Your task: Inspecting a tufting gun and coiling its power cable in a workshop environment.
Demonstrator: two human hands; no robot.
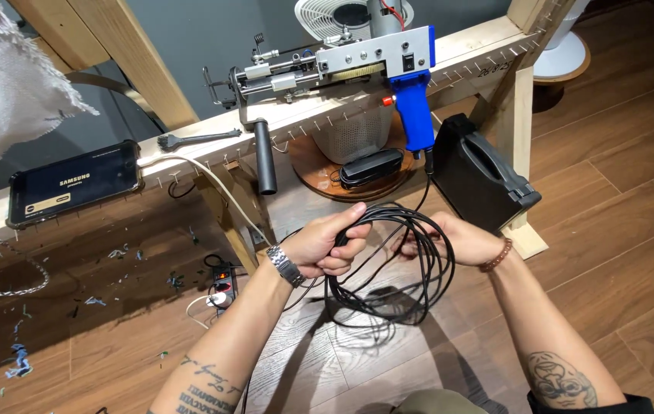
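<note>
We grip the coiled black cable (400, 264) in both hands: the left hand (327, 247) closed around the gathered loops, the right hand (457, 239) closed on the far side, keeping the coil round. Just beyond our hands, the cable runs up to the blue tufting gun (388, 73) resting on the wooden frame (189, 146). Below us lies a wood floor (618, 184), yarn scraps left.

Black cable (411, 268): thin, wound in loose loops, hanging off the floor below the blue tufting gun (388, 69), one strand running up to its handle.
</note>
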